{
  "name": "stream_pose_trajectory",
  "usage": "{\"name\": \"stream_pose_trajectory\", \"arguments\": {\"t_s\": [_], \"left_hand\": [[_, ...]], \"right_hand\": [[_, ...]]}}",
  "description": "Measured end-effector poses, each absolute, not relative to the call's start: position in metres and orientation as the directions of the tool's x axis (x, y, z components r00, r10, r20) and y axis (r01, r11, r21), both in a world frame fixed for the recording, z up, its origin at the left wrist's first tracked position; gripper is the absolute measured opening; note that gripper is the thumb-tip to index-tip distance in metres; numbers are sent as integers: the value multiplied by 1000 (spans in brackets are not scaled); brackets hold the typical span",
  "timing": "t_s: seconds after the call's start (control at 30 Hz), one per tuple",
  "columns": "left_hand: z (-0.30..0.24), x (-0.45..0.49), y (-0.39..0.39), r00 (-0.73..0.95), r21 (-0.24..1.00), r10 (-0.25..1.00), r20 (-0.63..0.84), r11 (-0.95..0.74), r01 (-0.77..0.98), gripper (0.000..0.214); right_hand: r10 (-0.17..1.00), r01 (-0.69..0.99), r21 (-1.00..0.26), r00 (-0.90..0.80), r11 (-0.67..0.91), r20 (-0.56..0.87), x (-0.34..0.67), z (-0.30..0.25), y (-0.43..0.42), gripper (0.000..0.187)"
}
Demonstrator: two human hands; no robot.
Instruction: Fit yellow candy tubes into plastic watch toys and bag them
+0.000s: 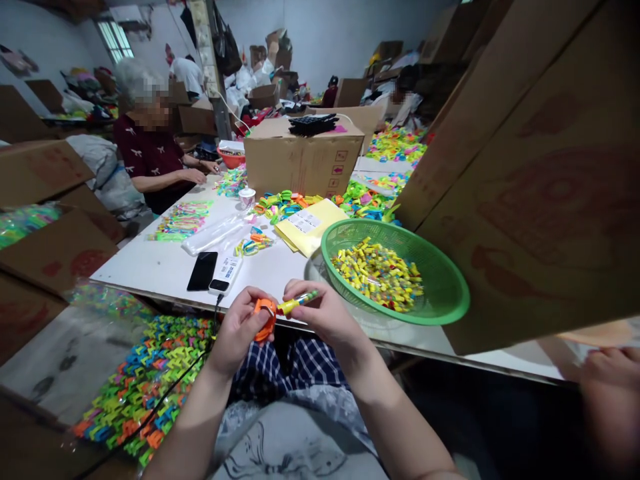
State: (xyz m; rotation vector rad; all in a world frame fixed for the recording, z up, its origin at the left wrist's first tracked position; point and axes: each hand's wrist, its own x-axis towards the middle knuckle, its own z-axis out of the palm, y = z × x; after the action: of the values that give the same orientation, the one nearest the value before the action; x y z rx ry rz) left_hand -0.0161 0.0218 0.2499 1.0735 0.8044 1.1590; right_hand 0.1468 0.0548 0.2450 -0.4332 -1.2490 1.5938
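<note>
Nearest is a grey garment with dark line drawing (300, 447), worn above dark blue checked trousers (313, 363). Over the lap, near the tabletop's front edge, the left grip (237, 327) pinches a rounded orange plastic piece (265, 331) between thumb and fingers. The right grip (330, 317) pinches a slim yellow piece with a clear, green-tipped end (287, 307); its yellow end points at the orange piece, close against it, though whether it goes inside I cannot tell.

At lower left, multicoloured plastic pieces in clear wrapping (150, 380) lie in a broad heap, crossed by a thin black cable (175, 383). Another person's hand (613, 370) shows at the right edge.

On the white tabletop (145, 263), a black phone (203, 271) lies beside a white device with a small dark display (226, 275). To the right, a round green plastic basket (453, 293) holds many small yellow pieces (377, 277); a large brown cardboard box (525, 167) leans over that side. Farther back are a yellow packet with a white label (310, 225), a pale lidded cup (247, 198) and a closed-sided cardboard box (300, 160) bearing a black stack (313, 124). Beyond, at left, a co-worker in a dark maroon top (150, 157) sits at the tabletop.
</note>
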Motion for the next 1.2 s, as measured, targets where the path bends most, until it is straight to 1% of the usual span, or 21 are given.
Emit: {"name": "stream_pose_trajectory", "arguments": {"t_s": [0.07,0.13,0.37,0.5,0.57,0.63,0.7,0.77,0.93,1.2], "left_hand": [[250,-15,21,240,953,970,47,29,-303,40],[250,-15,20,238,955,970,57,16,-296,39],[251,-14,20,250,967,967,45,21,-255,40],[251,-11,18,167,979,977,135,-106,-173,28],[250,-10,16,108,973,969,220,-210,-99,21],[250,-8,13,70,946,943,324,-324,-18,20],[249,-8,11,68,907,907,417,-420,43,21],[249,-7,10,78,874,877,474,-479,77,24],[248,-4,10,91,839,845,527,-534,101,24],[242,2,14,56,835,843,535,-538,116,23]], "right_hand": [[851,-518,-855,-442,17,285,146,245,56,17],[844,-513,-858,-461,-2,273,146,246,56,17],[808,-408,-913,-537,1,241,154,249,58,20],[810,-384,-923,-537,15,236,157,253,55,18],[809,-386,-921,-526,46,261,157,255,50,14],[807,-386,-917,-505,105,305,157,258,45,13],[808,-373,-912,-476,171,346,156,259,41,13],[808,-363,-905,-450,223,380,155,259,38,13],[801,-334,-901,-438,277,408,156,259,37,12],[810,-283,-901,-406,328,422,155,255,38,12]]}}
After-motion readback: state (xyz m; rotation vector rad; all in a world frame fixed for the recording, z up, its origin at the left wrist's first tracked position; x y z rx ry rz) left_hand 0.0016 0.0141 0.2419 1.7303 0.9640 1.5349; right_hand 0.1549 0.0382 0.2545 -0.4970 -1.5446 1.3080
